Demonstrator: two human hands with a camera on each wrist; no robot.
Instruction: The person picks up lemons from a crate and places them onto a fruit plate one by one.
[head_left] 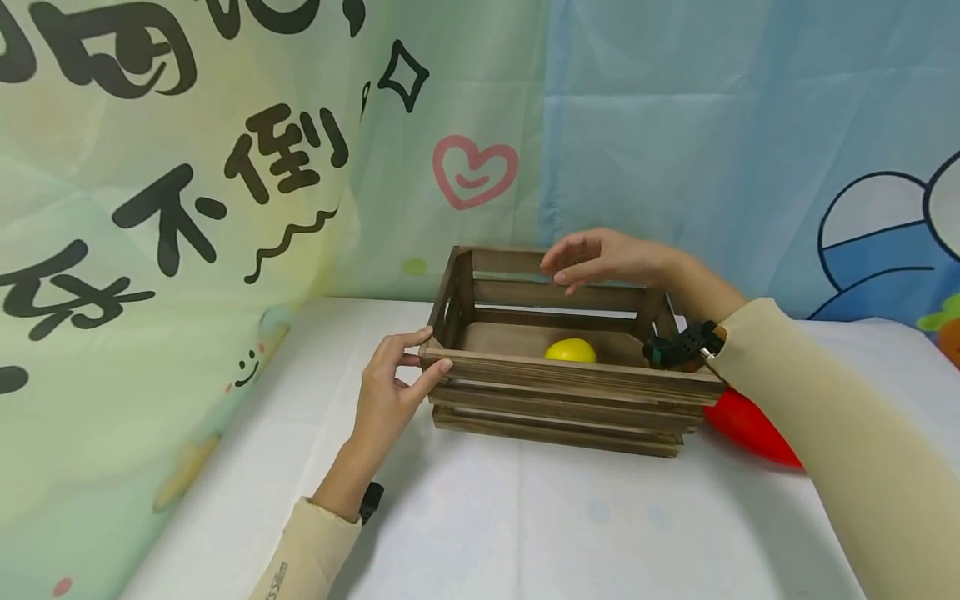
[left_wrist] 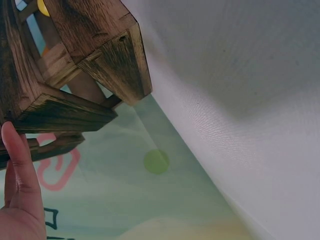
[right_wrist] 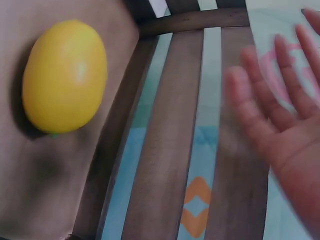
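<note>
A brown slatted wooden crate (head_left: 555,392) stands on the white table. Inside it, on the bottom, lies a smooth yellow oval fruit (head_left: 572,351), perhaps a lemon; the right wrist view shows this fruit (right_wrist: 65,76) close up, with a trace of green at its lower end. My left hand (head_left: 390,379) holds the crate's near left corner, thumb on the front board and forefinger at the side. Over the back of the crate hovers my right hand (head_left: 603,258), fingers loosely bent, holding nothing. In the right wrist view its fingers look spread and apart from the fruit.
Something red and smooth (head_left: 753,429) lies to the right of the crate, partly hidden behind the crate and the right sleeve. A printed cloth backdrop (head_left: 675,125) hangs right behind the table (head_left: 480,517). Both wrists wear dark straps.
</note>
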